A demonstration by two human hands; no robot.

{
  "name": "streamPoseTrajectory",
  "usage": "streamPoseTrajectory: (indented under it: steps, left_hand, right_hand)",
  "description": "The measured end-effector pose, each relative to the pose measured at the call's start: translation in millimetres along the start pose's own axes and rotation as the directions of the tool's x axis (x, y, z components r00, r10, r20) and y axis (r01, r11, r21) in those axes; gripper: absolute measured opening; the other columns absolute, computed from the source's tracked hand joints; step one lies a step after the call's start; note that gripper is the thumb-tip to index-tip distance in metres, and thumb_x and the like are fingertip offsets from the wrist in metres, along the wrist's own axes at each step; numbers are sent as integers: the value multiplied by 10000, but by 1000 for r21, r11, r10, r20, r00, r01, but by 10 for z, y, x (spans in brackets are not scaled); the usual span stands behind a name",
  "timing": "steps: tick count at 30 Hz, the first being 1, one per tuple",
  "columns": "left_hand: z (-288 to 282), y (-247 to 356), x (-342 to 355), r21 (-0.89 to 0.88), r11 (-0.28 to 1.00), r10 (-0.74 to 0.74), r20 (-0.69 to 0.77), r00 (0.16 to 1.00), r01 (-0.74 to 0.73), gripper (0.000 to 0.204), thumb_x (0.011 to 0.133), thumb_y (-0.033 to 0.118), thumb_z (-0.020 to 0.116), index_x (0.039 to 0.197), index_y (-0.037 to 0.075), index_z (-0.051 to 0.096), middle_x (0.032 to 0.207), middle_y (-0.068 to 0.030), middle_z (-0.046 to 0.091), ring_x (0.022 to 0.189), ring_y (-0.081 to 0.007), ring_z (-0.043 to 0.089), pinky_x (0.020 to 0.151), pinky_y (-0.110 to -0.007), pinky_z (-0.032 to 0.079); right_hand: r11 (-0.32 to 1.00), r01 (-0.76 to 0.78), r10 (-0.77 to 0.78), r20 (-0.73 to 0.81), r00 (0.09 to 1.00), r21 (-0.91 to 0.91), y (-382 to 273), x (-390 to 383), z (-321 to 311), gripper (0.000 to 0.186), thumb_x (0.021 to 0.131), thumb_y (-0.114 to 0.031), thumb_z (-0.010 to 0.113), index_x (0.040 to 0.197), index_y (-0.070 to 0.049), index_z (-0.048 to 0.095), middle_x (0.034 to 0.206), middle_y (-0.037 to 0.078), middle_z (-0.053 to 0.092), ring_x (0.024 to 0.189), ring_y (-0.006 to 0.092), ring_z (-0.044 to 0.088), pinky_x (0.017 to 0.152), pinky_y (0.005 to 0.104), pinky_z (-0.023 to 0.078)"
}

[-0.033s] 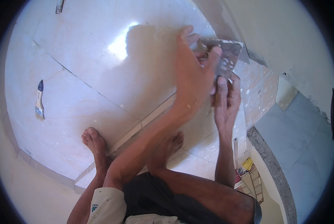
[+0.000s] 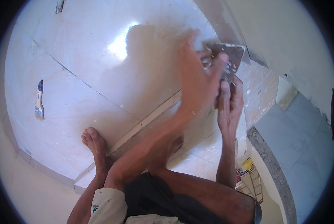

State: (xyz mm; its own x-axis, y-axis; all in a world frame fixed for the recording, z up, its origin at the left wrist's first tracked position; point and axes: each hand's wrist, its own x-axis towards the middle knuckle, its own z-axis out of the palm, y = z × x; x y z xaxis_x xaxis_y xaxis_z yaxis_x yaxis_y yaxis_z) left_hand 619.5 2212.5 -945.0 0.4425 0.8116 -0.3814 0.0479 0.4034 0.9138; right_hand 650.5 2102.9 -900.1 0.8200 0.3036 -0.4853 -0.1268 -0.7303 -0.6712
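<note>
A broad flat metal scraper point(image 2: 235, 56), its blade stained and flecked with white, is up at the right of the tiled area near the wall. My right hand point(image 2: 230, 99) grips its lower end from below, fingers wrapped round it. From the left, my left hand point(image 2: 202, 69) reaches across to the scraper. Its thumb lies over the blade, while the other fingers extend beyond the blade's left side. Motion smears this hand, so whether anything is between its fingers is unclear.
A paintbrush point(image 2: 39, 100) lies on the light tiles at the left. A narrow raised tile edge point(image 2: 144, 121) runs diagonally past my bare feet. At the right are a pale wall point(image 2: 286, 41), a tile offcut point(image 2: 286, 92) and a bluish tiled surface point(image 2: 297, 130) with a rough edge.
The scraper and both hands have shifted slightly to the right. My left thumb has slid a little right and down over the blade. My feet and the paintbrush stay put.
</note>
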Motion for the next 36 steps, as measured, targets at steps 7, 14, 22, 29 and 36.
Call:
streamPoseTrajectory:
  steps: [7,14,22,29,36]
  left_hand:
    - [266,-111,-226,-192,969,-95,289,953,154,614,986,170,789,1512,-9,527,1436,-191,557,1267,-279,650,1017,-396,611]
    - [386,47,-265,-289,917,-201,258,945,274,526,1001,146,765,1454,-43,576,1382,-185,582,1276,-260,642,1017,-386,626]
    - [473,-23,-198,-185,970,-123,195,973,160,482,1023,154,730,1443,-35,588,1355,-175,581,1261,-252,633,967,-382,624]
    - [415,70,-218,-176,960,-173,232,957,216,484,1031,146,717,1458,-23,564,1395,-170,546,1276,-250,622,978,-364,617]
    - [408,109,-210,-240,943,-176,225,958,230,486,1035,173,718,1440,-52,573,1407,-179,548,1243,-252,642,956,-362,624]
  right_hand:
    - [990,-98,104,54,993,-98,-43,-43,-435,515,1149,-306,540,1616,-93,495,910,4,609,598,18,423,505,222,352]
    - [988,-138,140,17,990,-74,-299,-59,-443,502,1149,-293,537,1614,-106,497,782,-47,519,544,9,367,467,214,294]
    - [997,-72,72,0,997,-9,-283,-26,-342,478,1156,-266,509,1592,-70,521,762,-60,536,555,14,346,489,213,293]
    - [998,-18,17,-12,1000,-58,-290,-89,-349,473,1164,-262,496,1589,-57,524,1014,27,731,617,10,422,529,207,357]
    - [998,-29,32,-61,998,51,-353,-74,-239,469,1163,-251,499,1588,-54,525,868,-18,669,591,17,409,523,214,338]
